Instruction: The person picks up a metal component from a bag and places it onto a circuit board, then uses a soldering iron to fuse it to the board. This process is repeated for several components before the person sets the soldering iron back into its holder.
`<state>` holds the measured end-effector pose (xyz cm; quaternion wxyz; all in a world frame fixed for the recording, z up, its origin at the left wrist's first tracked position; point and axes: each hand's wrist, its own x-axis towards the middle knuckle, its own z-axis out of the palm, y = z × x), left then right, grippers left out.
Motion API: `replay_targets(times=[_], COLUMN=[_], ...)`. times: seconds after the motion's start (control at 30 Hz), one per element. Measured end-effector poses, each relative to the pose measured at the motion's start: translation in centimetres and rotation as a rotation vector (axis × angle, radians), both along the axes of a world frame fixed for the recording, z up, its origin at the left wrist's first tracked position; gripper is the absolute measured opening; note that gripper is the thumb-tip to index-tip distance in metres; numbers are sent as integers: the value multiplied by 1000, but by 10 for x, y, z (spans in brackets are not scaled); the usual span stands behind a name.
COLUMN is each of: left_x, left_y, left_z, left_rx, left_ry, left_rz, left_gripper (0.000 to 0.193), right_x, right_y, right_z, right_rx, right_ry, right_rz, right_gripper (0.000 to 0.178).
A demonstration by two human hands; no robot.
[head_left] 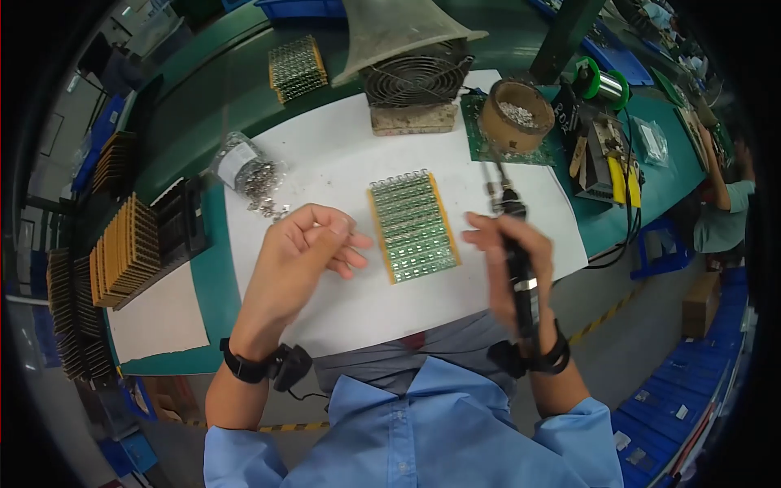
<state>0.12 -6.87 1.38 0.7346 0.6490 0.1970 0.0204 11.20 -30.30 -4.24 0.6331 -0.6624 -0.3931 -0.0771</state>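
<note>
A green circuit board panel (pixel 413 228) with orange-yellow side edges lies on the white sheet between my hands. Rows of small metal parts line its upper portion. Just left of the panel, my left hand (pixel 301 248) is closed, thumb against the index finger; anything in that pinch is too small to make out. My right hand (pixel 537 252) grips a black soldering iron (pixel 518 264), slightly blurred, right of the panel. Its tip points away from me, towards a round brown pot (pixel 498 134) holding silvery bits. Loose metal parts (pixel 262 183) spill from a clear plastic bag (pixel 236 159) beyond my left hand.
A black fan (pixel 416 80) under a grey hood stands at the back. Right of the pot are a soldering station (pixel 595 154) with a cable and a green solder spool (pixel 606 85). Stacked board panels (pixel 126 248) fill the left side. Another person (pixel 724 207) sits far right.
</note>
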Motion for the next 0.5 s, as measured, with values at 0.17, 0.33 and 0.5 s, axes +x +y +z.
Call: replay_targets(times=[0.17, 0.33, 0.5], left_x=[5, 6, 3], left_y=[-43, -67, -68], left_z=[5, -16, -15], left_rx=[-275, -310, 118], left_ry=[39, -49, -121], left_rz=[-33, 2, 134], left_gripper=[19, 18, 16], right_x=[-29, -30, -25], right_y=[23, 24, 26], right_z=[17, 15, 17], right_rx=[-168, -132, -59], right_ry=[-112, -203, -212], right_rz=[2, -103, -24], right_gripper=[37, 37, 34])
